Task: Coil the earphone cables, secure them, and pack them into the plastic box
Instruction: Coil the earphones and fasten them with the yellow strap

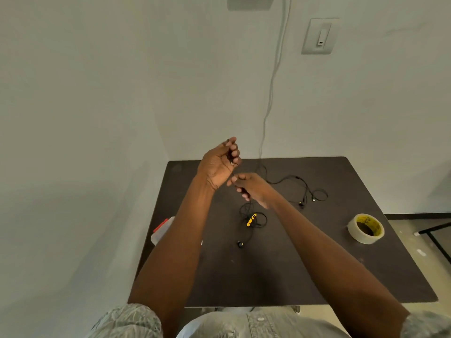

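both hands up over the table point(305, 264), close together, not touching as far as i can tell. left hand point(218, 164) raised higher, fingers curled round one end of a thin black cable point(249, 212); a bit of it pokes out past the fingertips. right hand point(249, 187) just below and right of the left, fingers curled, pinching the same cable lower down. cable drops from the right hand into a loose tangle on the table right under it, with a yellow tag point(251, 220) in the loops and an earbud point(241, 244) at the near end, closer to the body.

second cable point(305, 189) lies uncoiled past the right hand, off to its right, untouched. tape roll point(366, 228) well right of the right forearm. box point(162, 231) with red lid edge sits behind the left forearm, mostly hidden; can't tell if open.

judgement: coiling of the first cable just starting, nothing secured or packed yet.

handling: cable is very light, limp, no stiffness, so loops will spring loose and snag on themselves unless kept pinched. likely slick and thin, needs a fingertip pinch, not a palm grab. best hold near the end with the left hand as anchor, feed the slack with the right. keep pull off the earbud joint and plug ends, those look like the weak spots
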